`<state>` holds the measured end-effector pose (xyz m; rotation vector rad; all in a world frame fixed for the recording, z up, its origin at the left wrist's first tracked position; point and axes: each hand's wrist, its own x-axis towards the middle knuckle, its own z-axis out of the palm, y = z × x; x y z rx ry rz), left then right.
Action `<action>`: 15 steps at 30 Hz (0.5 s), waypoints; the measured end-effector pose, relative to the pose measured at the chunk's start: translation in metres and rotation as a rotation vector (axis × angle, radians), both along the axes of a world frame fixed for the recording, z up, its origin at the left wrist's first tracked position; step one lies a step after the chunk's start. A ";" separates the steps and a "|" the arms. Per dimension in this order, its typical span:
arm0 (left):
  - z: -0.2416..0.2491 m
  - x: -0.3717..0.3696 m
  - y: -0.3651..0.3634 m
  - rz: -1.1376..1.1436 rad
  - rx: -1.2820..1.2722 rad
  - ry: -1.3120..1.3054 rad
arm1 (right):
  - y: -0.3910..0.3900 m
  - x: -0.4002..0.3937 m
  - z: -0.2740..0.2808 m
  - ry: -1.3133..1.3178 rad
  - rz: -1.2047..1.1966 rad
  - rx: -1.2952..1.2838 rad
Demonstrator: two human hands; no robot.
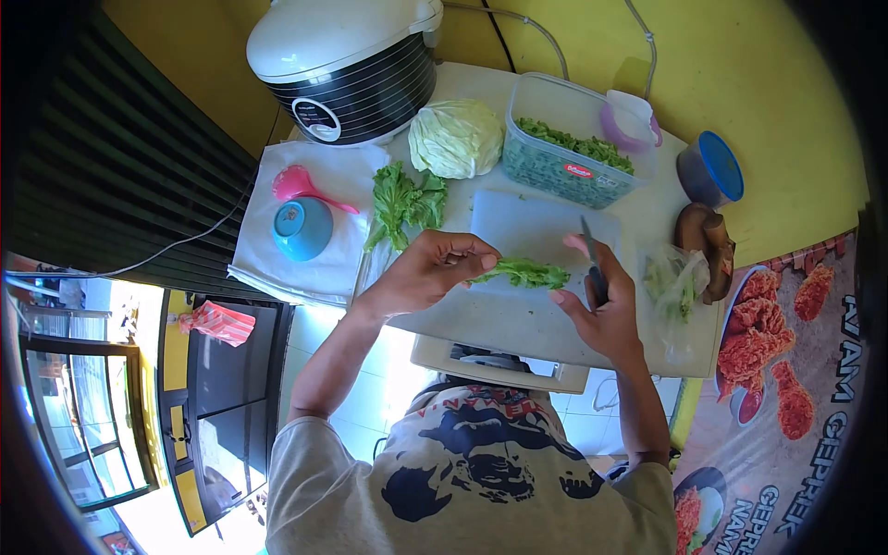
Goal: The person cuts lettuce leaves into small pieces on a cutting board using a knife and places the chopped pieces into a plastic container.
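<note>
My left hand [433,270] pinches the end of a lettuce leaf [527,272], which is bunched lengthwise over a white cutting board [495,217]. In my right hand [606,310] is a small knife [594,254] with a dark handle, its blade pointing up and away from me. The right thumb is close to the leaf's free end. Behind my left hand lies more loose lettuce [407,202]. A clear plastic tub [566,180] of cut green leaves stands just beyond the board.
A cabbage [455,139] sits beside a rice cooker [347,69]. On a white cloth [277,171] are an upturned blue bowl [302,228] and a pink spoon [310,190]. To the right are a plastic bag [677,282] with greens and a blue-lidded container [710,169].
</note>
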<state>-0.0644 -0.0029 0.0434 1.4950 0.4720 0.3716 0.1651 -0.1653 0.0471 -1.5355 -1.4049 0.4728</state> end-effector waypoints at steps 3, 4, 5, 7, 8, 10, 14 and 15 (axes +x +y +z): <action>0.003 0.007 -0.003 -0.058 0.008 0.006 | 0.008 -0.009 0.007 0.061 0.125 -0.042; 0.002 0.008 -0.002 -0.076 0.007 0.015 | 0.007 -0.008 0.002 0.065 0.135 -0.043; 0.001 0.009 0.000 -0.091 0.007 0.024 | 0.008 -0.005 -0.006 0.069 0.148 -0.045; -0.012 0.012 -0.008 0.016 -0.156 -0.192 | 0.007 -0.006 -0.011 0.155 0.122 -0.074; -0.016 0.015 -0.014 0.069 -0.237 -0.298 | 0.006 -0.009 -0.012 0.240 0.078 -0.100; -0.020 0.023 -0.031 0.108 -0.083 -0.291 | 0.006 -0.015 -0.015 0.332 0.016 -0.085; -0.041 0.039 -0.044 0.139 -0.152 -0.285 | 0.005 -0.019 -0.018 0.235 0.000 -0.079; -0.042 0.040 -0.043 0.146 -0.176 -0.287 | 0.005 -0.020 -0.015 0.179 0.009 -0.115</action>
